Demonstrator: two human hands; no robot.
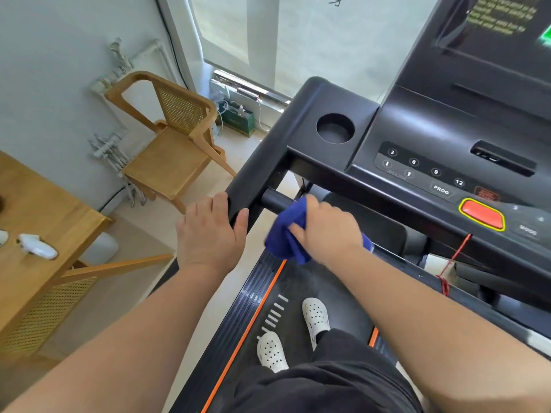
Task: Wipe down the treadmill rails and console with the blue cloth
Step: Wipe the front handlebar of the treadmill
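right hand point(326, 231) clenched on crumpled blue cloth point(287, 234), pressed to short black round grip bar point(275, 201), running centre-frame toward upper left; left hand point(210, 231) grasping black side rail point(253, 186).

The right hand point(325, 231) covers the middle of the blue cloth point(286, 236), so how the cloth is folded beneath the palm cannot be told, and the hand's edges are smeared by motion. The crossbar point(275, 201) disappears under the cloth and hand. The console screen point(501, 19) is cut off by the top and right edges, its yellow text too blurred to read. Labels near the red button point(481, 214) are soft and only partly legible. The table point(35, 216) runs out of the left edge, and the white objects point(37, 247) on it are too indistinct to identify.
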